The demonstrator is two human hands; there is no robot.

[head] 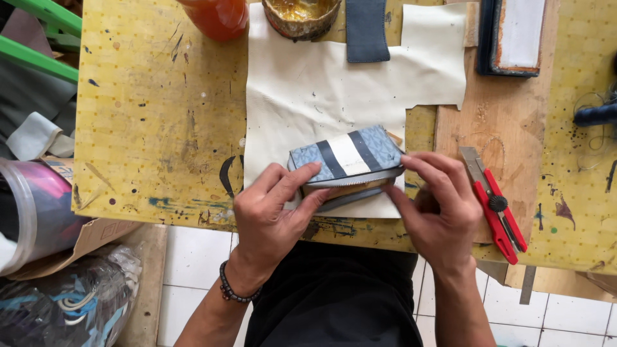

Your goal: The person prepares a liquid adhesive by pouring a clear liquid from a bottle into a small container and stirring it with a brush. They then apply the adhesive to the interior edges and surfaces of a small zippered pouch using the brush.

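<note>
Hands grip a striped blue pouch [347, 160] at the yellow table's [148, 122] near edge, left hand [273, 215] at 9 o'clock, right hand [440, 209] at 3, over cream leather [308, 90], red knife [498, 212] right, white floor tiles [193, 263] below.

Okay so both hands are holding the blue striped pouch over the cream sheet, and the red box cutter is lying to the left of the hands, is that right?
Not quite. The head view shows the red box cutter lying to the right of the hands, beside the right hand, not to the left. The rest holds: the left hand and right hand hold the blue striped pouch over the cream sheet.
</note>
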